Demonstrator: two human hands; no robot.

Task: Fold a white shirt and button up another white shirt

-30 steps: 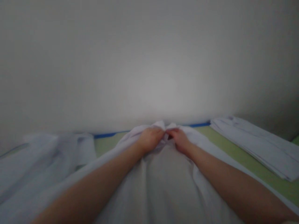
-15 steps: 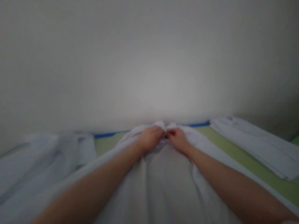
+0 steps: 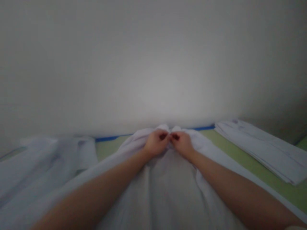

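Observation:
A white garment (image 3: 168, 182) lies spread on a green table top (image 3: 242, 156) in front of me, its far end close to the wall. Both my arms reach forward over it. My left hand (image 3: 156, 143) and my right hand (image 3: 181, 142) meet at the garment's far end, fingers curled and pinching the white cloth there, thumbs nearly touching. What lies under the fingertips is too blurred to make out.
A folded white garment (image 3: 261, 148) lies at the right on the green surface. Crumpled white cloth (image 3: 45, 163) is heaped at the left. A blue strip (image 3: 107, 138) runs along the table's far edge against a plain pale wall (image 3: 153, 64).
My hands have drawn a little closer together at the garment's far end, and the fingers have curled more tightly on the cloth. The garment and the piles have stayed in place.

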